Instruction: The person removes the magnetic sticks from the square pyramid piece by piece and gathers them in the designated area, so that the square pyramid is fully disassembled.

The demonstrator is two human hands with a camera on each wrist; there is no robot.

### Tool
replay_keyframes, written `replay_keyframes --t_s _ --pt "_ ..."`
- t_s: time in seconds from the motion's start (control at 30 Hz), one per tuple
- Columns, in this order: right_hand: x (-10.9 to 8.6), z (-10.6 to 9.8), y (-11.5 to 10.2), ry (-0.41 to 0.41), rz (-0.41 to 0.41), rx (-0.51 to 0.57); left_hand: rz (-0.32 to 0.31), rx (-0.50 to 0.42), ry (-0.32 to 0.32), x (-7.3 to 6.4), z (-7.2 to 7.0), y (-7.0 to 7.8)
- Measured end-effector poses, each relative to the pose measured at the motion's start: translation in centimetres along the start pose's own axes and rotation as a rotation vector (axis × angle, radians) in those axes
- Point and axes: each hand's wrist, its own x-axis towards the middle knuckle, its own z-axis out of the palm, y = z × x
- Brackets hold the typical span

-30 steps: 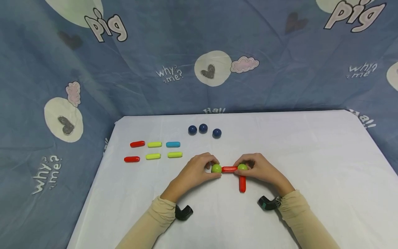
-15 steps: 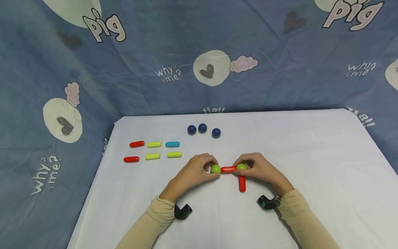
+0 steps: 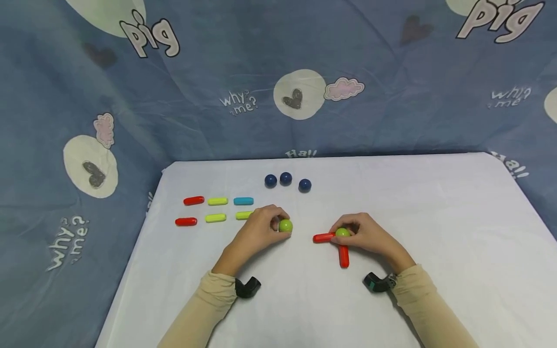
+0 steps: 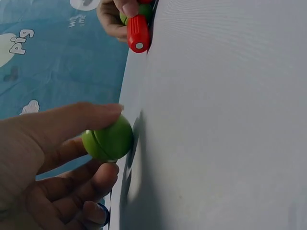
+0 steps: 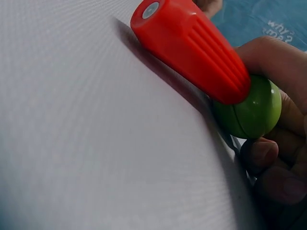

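My left hand [image 3: 260, 228] pinches a lime-green ball [image 3: 285, 225] between thumb and fingers, low over the white table. In the left wrist view that ball [image 4: 112, 139] has a seam and a small metal spot underneath. My right hand [image 3: 366, 234] holds a second green ball [image 3: 343, 232], to which two red rods are joined. One red rod [image 3: 323, 238] points left, towards my left hand, its end apart from the left ball. The other red rod [image 3: 344, 256] points towards me. A ridged red rod [image 5: 196, 52] with a silver disc in its end shows close up in the right wrist view.
Three dark blue balls [image 3: 285, 179] lie near the table's far edge. At the left are two rows of short rods: red [image 3: 186, 222], yellow-green [image 3: 215, 218] and one blue [image 3: 243, 201]. A patterned blue cloth [image 3: 217, 130] hangs behind the white table [image 3: 435, 208].
My left hand has pulled its green ball off the end of the left-pointing red rod and moved left and slightly away from me. My right hand keeps its hold, shifted slightly right.
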Motion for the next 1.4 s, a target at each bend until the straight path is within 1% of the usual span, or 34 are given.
replay_keyframes --t_s 0.17,0.27,0.37,0.53,0.73,0.87,1.13,1.4 --pt "-0.3 -0.1 0.2 0.005 0.004 0.008 0.013 0.009 0.025 0.4 0.2 0.0" --pt "-0.4 -0.1 0.3 0.006 0.006 0.01 0.0 0.038 0.063 0.7 0.3 0.1" --pt "-0.3 0.0 0.4 0.003 0.01 0.01 -0.026 0.074 0.113 1.2 0.5 0.1" --pt "-0.3 0.3 0.4 -0.009 0.009 0.012 -0.065 0.11 0.183 2.7 0.5 0.6" --pt "0.0 0.7 0.0 -0.007 -0.005 0.015 -0.09 0.159 0.251 4.6 0.5 0.8" --pt "0.1 0.4 -0.3 -0.002 -0.004 0.011 -0.093 0.162 0.265 5.1 0.5 0.7" --pt "0.1 -0.2 -0.3 0.009 -0.021 0.002 -0.093 0.14 0.261 5.6 0.6 0.7" --pt "-0.1 -0.1 0.0 0.006 -0.003 0.015 -0.106 0.151 0.267 6.2 0.9 0.7"
